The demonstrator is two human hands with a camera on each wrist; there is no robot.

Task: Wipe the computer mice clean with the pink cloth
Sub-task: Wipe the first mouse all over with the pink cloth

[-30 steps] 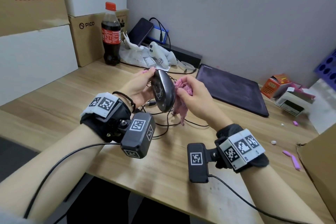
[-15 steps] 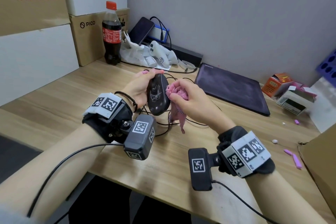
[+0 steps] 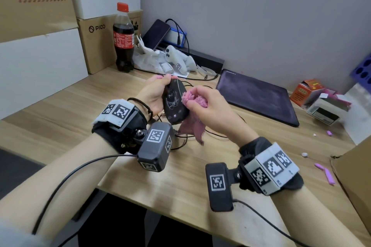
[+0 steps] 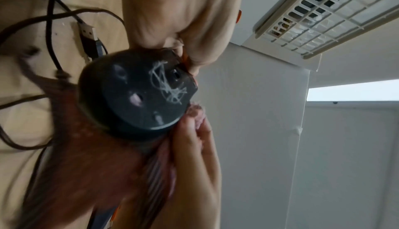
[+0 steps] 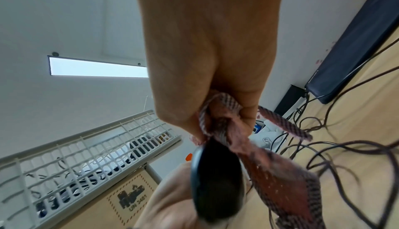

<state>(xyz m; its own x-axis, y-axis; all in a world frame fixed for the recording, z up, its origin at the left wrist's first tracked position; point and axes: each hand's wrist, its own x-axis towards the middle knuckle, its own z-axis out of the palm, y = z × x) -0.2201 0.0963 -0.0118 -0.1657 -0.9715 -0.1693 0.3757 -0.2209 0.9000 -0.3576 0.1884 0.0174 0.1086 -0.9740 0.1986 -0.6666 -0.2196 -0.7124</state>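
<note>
Left hand (image 3: 154, 96) grips mouse (image 3: 174, 104) underside-up, exposing scribbles; right hand (image 3: 208, 110) pinches bunched cloth (image 3: 193, 100), seemingly touching its edge.

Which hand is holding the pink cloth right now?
The right hand: it grips the bunched pink cloth against the mouse, while the left hand grips the mouse.

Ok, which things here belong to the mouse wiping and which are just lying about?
In the job:
black mouse, gripped by left hand
pink cloth, bunched in right hand

Lying about:
cola bottle
closed laptop
white controller
phone
orange box
</note>
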